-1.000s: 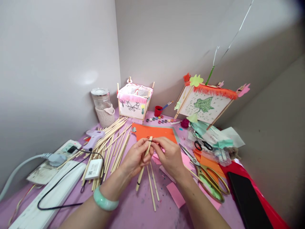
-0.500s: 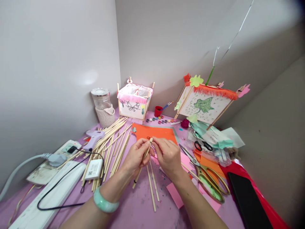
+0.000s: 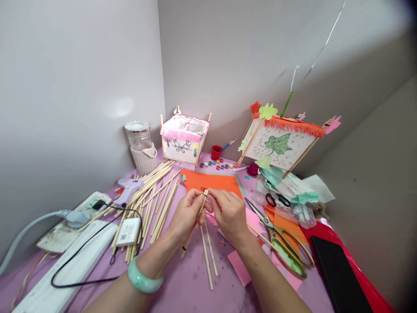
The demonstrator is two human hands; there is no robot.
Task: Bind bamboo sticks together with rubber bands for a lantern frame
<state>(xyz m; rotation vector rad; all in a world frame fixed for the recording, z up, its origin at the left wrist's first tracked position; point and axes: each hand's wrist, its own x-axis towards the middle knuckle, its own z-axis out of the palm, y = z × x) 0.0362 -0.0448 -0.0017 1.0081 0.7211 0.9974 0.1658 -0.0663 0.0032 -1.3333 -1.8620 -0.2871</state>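
Head view: left hand (image 3: 188, 214) is gripping a slim pale wooden piece (image 3: 189, 240) above the bare-fronted purple tabletop (image 3: 195, 302), right hand (image 3: 230, 214) pinching its upper black band (image 3: 205, 195); a white rectangular box (image 3: 128, 231) is bearing unreadable print.

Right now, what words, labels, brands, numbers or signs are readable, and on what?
No text is readable.
Small white box: printed label with a QR-like square; lettering too small to read.
Purple glue gun: any marking too small to read.
Clear plastic packaging: any print too blurred to read.
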